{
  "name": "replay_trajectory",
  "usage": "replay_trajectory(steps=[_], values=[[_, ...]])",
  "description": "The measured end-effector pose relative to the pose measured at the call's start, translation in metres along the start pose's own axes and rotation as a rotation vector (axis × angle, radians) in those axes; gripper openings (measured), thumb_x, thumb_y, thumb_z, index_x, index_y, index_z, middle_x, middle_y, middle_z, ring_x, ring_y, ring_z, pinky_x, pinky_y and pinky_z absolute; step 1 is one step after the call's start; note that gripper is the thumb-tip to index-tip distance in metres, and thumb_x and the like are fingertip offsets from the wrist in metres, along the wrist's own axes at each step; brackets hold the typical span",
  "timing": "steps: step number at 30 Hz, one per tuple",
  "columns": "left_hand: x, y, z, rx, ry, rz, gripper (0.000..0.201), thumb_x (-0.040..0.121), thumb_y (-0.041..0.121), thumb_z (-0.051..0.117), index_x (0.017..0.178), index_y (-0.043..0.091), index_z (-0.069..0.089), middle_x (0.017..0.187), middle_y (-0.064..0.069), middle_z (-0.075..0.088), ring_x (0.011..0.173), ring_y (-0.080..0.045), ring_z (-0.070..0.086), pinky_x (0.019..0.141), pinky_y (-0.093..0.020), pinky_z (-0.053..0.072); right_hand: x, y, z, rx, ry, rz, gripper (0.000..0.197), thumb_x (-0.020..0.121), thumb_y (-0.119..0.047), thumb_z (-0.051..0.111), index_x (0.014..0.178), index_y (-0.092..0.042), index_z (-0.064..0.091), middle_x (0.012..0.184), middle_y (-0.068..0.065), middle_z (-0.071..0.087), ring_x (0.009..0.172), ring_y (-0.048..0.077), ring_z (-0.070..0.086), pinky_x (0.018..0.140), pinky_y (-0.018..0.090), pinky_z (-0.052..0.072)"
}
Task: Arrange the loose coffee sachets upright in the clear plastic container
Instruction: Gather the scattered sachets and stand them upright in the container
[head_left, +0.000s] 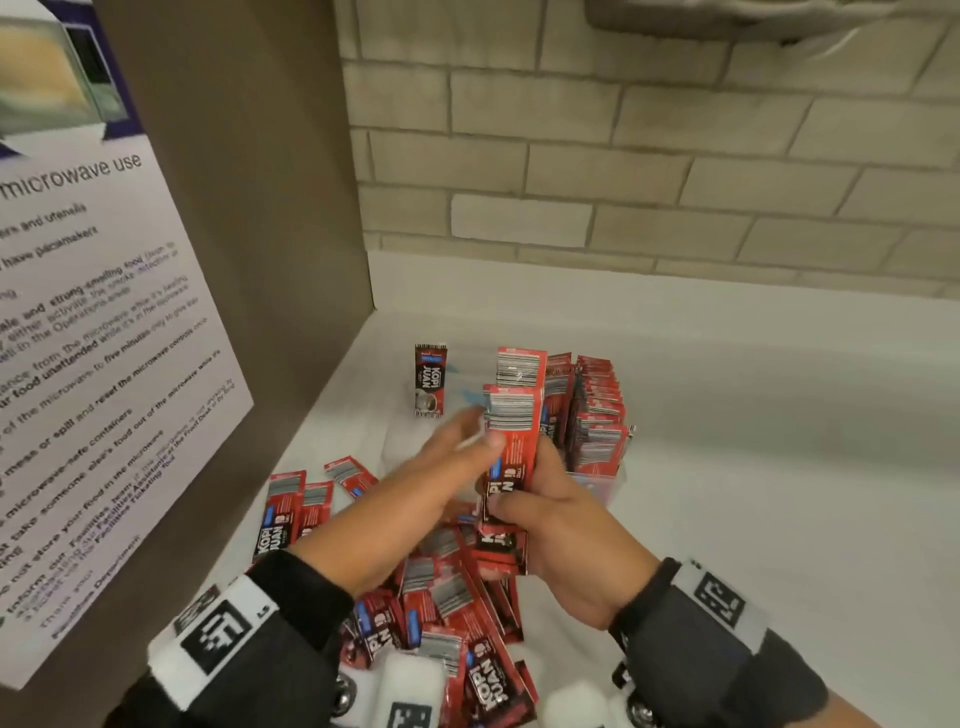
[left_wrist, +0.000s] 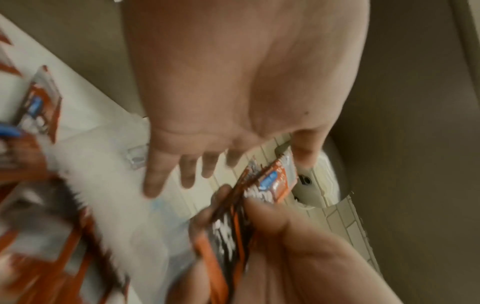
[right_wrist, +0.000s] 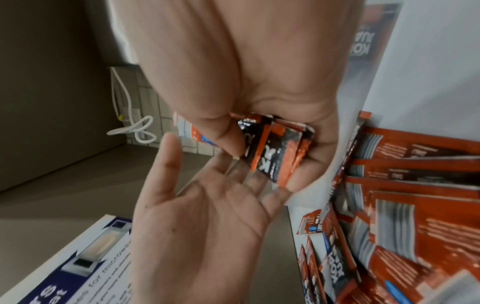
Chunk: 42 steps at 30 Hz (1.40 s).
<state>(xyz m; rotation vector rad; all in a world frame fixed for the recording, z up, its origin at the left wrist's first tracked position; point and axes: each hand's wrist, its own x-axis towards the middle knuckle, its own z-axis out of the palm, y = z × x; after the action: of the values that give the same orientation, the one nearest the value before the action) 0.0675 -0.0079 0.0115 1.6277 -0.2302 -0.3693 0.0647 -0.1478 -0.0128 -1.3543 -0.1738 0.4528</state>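
Sachets (head_left: 511, 447) stand gripped long-axis upright in a small bundle in the right hand (head_left: 561, 530), just in front of the clear container (head_left: 597, 483) beyond it, nearer than the left hand (head_left: 441, 483), which lies flat-fingered against the bundle.

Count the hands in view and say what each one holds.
2. The right hand grips a bunch of sachets above the loose pile. The left hand is beside it, fingers straight, holding nothing. No others visible.
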Motion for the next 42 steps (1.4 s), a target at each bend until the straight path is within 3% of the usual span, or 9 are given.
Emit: replay_trajectory(steps=[2, 4, 10, 18, 24, 28, 32, 38, 42], values=[[0.007, 0.002, -0.017, -0.068, 0.022, 0.137, 0.065, 0.074, 0.062, 0.061, 0.132, 0.062, 0.031, 0.136, 0.009, 0.052, 0.121, -0.011, 0.054, 0.103, -0.041, 0.042, 0.004, -0.001, 0.003, 0.046, -0.061, 0.016, 0.051, 0.087, 0.005, 0.048, 0.121, -0.034, 0.046, 0.110, 0.012, 0.060, 0.099, 0.026, 0.060, 0.087, 0.047, 0.050], [0.015, 0.007, -0.026, -0.115, 0.067, 0.246, 0.058, 0.081, 0.041, 0.065, 0.131, 0.054, 0.038, 0.125, 0.002, 0.060, 0.110, -0.013, 0.062, 0.090, -0.033, 0.050, 0.008, -0.001, 0.007, 0.068, -0.111, 0.026, 0.054, 0.079, -0.002, 0.052, 0.125, -0.031, 0.047, 0.109, 0.015, 0.058, 0.097, 0.028, 0.059, 0.089, 0.048, 0.049], [0.031, 0.003, -0.023, -0.070, 0.269, 0.345, 0.029, 0.096, 0.006, 0.047, 0.115, 0.026, 0.054, 0.112, 0.002, 0.067, 0.101, -0.015, 0.067, 0.082, -0.030, 0.054, 0.017, -0.005, 0.020, 0.088, -0.059, 0.047, 0.044, 0.087, 0.013, 0.041, 0.124, -0.010, 0.047, 0.081, 0.006, 0.056, 0.063, 0.015, 0.057, 0.050, 0.025, 0.048], [0.037, -0.011, -0.012, 0.057, 0.431, 0.392, 0.014, 0.098, 0.017, 0.047, 0.100, 0.022, 0.060, 0.109, -0.001, 0.063, 0.100, -0.011, 0.062, 0.088, -0.033, 0.049, 0.023, 0.001, 0.040, 0.050, -0.002, 0.052, 0.046, 0.082, 0.013, 0.044, 0.124, -0.007, 0.037, 0.105, 0.019, 0.055, 0.088, 0.028, 0.058, 0.066, 0.035, 0.049], [0.029, -0.013, -0.020, -0.193, 0.182, 0.333, 0.051, 0.089, 0.044, 0.053, 0.134, 0.053, 0.032, 0.137, 0.018, 0.045, 0.124, -0.001, 0.049, 0.101, -0.028, 0.044, 0.029, -0.008, 0.026, -0.320, 0.188, -0.149, 0.044, 0.087, 0.006, 0.044, 0.121, -0.022, 0.037, 0.115, 0.020, 0.056, 0.100, 0.031, 0.061, 0.089, 0.052, 0.049], [0.021, -0.005, -0.003, -0.236, 0.060, 0.157, 0.043, 0.095, 0.015, 0.050, 0.131, 0.036, 0.040, 0.120, 0.006, 0.062, 0.114, -0.008, 0.058, 0.103, -0.036, 0.043, 0.039, -0.002, 0.024, -0.654, 0.298, -0.394, 0.045, 0.089, 0.004, 0.045, 0.127, -0.019, 0.038, 0.115, 0.005, 0.052, 0.109, 0.010, 0.054, 0.092, 0.017, 0.046], [0.023, 0.003, 0.000, -0.372, 0.194, 0.228, 0.030, 0.090, 0.017, 0.058, 0.118, 0.025, 0.050, 0.094, 0.008, 0.071, 0.097, -0.002, 0.066, 0.092, -0.028, 0.046, 0.043, 0.005, 0.024, -0.901, 0.388, -0.553, 0.053, 0.088, 0.001, 0.050, 0.134, -0.022, 0.040, 0.109, -0.004, 0.041, 0.103, -0.003, 0.044, 0.088, 0.004, 0.036], [0.029, 0.003, 0.003, -0.298, 0.549, 0.545, 0.079, 0.086, 0.006, 0.065, 0.132, 0.052, 0.021, 0.109, 0.010, 0.063, 0.095, -0.001, 0.065, 0.081, -0.020, 0.052, 0.044, 0.001, 0.021, -0.920, 0.406, -0.617, 0.043, 0.088, 0.000, 0.052, 0.125, -0.020, 0.047, 0.101, -0.006, 0.043, 0.094, 0.002, 0.045, 0.082, 0.010, 0.040], [0.029, 0.005, 0.000, -0.231, 0.554, 0.576, 0.052, 0.089, 0.011, 0.062, 0.123, 0.045, 0.044, 0.107, 0.006, 0.063, 0.093, -0.003, 0.065, 0.080, -0.022, 0.052, 0.043, -0.001, 0.023, -0.881, 0.401, -0.632, 0.050, 0.084, 0.004, 0.051, 0.129, -0.016, 0.044, 0.109, 0.001, 0.043, 0.104, 0.014, 0.046, 0.092, 0.025, 0.043]])
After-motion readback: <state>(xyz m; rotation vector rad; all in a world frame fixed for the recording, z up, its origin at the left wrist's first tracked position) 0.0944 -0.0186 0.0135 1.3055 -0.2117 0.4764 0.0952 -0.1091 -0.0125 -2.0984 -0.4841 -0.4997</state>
